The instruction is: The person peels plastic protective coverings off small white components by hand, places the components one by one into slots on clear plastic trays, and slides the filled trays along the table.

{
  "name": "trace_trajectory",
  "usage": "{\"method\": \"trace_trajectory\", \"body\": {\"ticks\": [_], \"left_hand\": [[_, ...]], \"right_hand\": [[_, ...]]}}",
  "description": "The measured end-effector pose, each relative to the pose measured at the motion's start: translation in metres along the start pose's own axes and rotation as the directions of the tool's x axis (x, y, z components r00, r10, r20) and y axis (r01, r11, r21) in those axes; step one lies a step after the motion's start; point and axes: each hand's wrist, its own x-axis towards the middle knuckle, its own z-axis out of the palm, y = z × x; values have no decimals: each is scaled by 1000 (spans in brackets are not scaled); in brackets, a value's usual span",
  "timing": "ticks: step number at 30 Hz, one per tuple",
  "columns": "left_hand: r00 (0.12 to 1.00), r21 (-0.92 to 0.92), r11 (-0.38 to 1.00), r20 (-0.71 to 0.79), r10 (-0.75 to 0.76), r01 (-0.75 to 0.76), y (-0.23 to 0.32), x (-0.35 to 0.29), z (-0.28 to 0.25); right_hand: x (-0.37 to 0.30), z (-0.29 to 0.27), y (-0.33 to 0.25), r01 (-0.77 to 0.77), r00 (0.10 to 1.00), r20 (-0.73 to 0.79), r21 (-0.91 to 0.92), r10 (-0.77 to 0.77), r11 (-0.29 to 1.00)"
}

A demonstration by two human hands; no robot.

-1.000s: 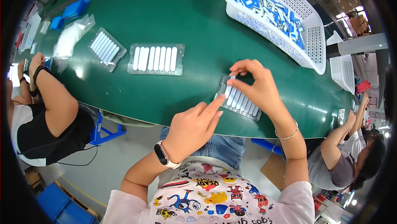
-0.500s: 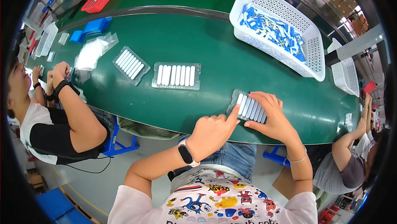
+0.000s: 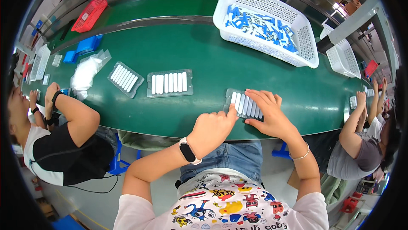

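A clear plastic tray [image 3: 230, 96] with several narrow white strips side by side lies near the table's front edge. My right hand [image 3: 272, 117] spans it, thumb at the near edge and fingers over the far side, covering its right end. With the index finger reaching out, my left hand [image 3: 212, 129] touches the tray's left part; its other fingers curl under and partly hide. Left of my hands lie a second filled tray [image 3: 170, 83] and a third, tilted one [image 3: 126, 79], both holding white strips.
A white basket [image 3: 312, 58] of blue and white pieces stands at the far right. On the left are clear plastic sheets [image 3: 87, 75], a blue object [image 3: 87, 45] and a red basket [image 3: 90, 14]. Co-workers sit either side; one elbow [image 3: 87, 124] is at the left.
The whole view has shifted, so the table things appear further left. My left index finger is now more bent at the tray's left part. My right hand keeps its grip.
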Motion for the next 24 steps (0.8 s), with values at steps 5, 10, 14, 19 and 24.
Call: {"method": "trace_trajectory", "body": {"ticks": [5,10,14,19,24], "left_hand": [[960,-168,945,67,-271,279,-19,-14,-26],[714,-163,741,-197,-672,652,-89,-57,-65],[589,26,598,-210,-781,801,-134,-94,-82],[635,63,633,-145,-759,772,-151,-101,-74],[665,50,671,-201,-719,740,-165,-89,-62]], "right_hand": [[22,9,12,-7,997,-78,-64,2,998],[69,0,-5,110,991,75,28,-112,994],[98,14,-27,165,979,113,71,-172,984],[118,26,-38,215,970,103,71,-222,974],[123,35,-38,223,971,75,54,-226,973]]}}
